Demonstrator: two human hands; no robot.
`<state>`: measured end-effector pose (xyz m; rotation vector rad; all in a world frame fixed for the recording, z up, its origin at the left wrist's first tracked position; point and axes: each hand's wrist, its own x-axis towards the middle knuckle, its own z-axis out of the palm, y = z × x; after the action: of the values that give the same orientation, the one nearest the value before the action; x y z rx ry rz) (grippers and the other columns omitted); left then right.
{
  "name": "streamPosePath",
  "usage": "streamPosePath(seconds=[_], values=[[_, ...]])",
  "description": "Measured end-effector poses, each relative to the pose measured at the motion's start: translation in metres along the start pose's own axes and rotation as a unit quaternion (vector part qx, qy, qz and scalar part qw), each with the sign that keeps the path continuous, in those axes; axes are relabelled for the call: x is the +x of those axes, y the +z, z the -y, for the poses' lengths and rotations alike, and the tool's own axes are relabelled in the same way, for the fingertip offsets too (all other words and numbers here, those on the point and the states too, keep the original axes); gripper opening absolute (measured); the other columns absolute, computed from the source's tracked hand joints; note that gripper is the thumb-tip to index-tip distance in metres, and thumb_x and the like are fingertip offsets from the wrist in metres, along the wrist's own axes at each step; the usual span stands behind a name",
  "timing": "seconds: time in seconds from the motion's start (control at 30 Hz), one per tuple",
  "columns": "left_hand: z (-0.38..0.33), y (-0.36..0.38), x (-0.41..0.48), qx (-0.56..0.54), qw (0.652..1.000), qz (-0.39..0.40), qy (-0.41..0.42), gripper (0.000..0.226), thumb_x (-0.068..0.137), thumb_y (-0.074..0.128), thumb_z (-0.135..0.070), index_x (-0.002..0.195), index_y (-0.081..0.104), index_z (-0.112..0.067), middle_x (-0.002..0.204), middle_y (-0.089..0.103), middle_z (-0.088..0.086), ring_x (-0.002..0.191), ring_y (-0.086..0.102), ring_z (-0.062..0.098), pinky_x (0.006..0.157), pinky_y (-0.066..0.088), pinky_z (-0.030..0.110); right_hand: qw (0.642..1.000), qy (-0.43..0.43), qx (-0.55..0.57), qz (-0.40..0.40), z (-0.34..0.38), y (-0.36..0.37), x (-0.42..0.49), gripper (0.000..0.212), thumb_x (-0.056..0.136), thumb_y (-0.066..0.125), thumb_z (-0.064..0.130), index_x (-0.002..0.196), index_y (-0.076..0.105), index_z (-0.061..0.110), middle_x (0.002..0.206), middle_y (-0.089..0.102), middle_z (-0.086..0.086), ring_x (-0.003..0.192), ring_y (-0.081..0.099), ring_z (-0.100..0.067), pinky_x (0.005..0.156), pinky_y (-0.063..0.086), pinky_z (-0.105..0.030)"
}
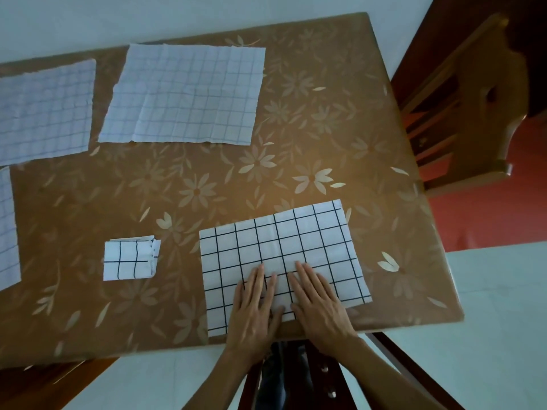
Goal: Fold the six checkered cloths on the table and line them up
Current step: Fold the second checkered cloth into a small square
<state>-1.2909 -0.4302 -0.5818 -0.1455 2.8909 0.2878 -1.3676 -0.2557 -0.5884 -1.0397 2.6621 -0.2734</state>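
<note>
A white checkered cloth with dark grid lines lies spread at the near edge of the table, its top edge stepped as if folded once. My left hand and my right hand press flat on its near part, fingers straight, side by side. A small folded checkered cloth sits to the left of it. Two unfolded cloths lie at the back: one in the middle and one at the left. Another cloth is cut off by the left edge.
The table wears a brown cover with a pale flower pattern. A wooden chair stands off its right side. Another chair's frame shows below the near edge, beside my arms.
</note>
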Motion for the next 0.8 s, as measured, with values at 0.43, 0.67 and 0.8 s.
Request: streamPosePath(seconds=[0.43,0.67,0.8], values=[[0.064,-0.012,-0.052,-0.053,0.997,-0.029,-0.050,0.076,0.098,0.036,-0.059,0.158,0.012,-0.019,0.166,-0.006,0.009,0.153,-0.004,0.027,0.122,0.013,0.051,0.987,0.156,0.015,-0.040,-0.033,-0.019,-0.035,0.062,0.102,0.023,0.047,0.155,0.021,0.014,0.164,0.006,-0.010,0.152,0.004,-0.024,0.121,0.014,-0.043],[0.071,-0.029,-0.079,-0.159,0.974,-0.113,-0.119,0.053,0.094,0.055,-0.039,0.142,0.047,-0.018,0.137,0.045,0.009,0.120,0.051,0.025,0.091,0.053,0.040,0.988,0.059,0.110,-0.096,0.028,-0.031,-0.041,0.029,0.098,0.049,0.028,0.126,0.057,0.025,0.142,0.048,0.003,0.124,0.048,-0.016,0.100,0.045,-0.032],[0.074,-0.032,-0.088,-0.155,0.976,-0.074,-0.130,0.050,0.079,0.071,-0.007,0.127,0.058,-0.017,0.121,0.051,0.005,0.094,0.059,0.022,0.072,0.053,0.027,0.991,-0.015,0.131,-0.029,0.079,-0.025,-0.035,0.016,0.095,0.052,0.023,0.108,0.061,0.025,0.107,0.055,0.008,0.088,0.059,-0.009,0.066,0.047,-0.016]])
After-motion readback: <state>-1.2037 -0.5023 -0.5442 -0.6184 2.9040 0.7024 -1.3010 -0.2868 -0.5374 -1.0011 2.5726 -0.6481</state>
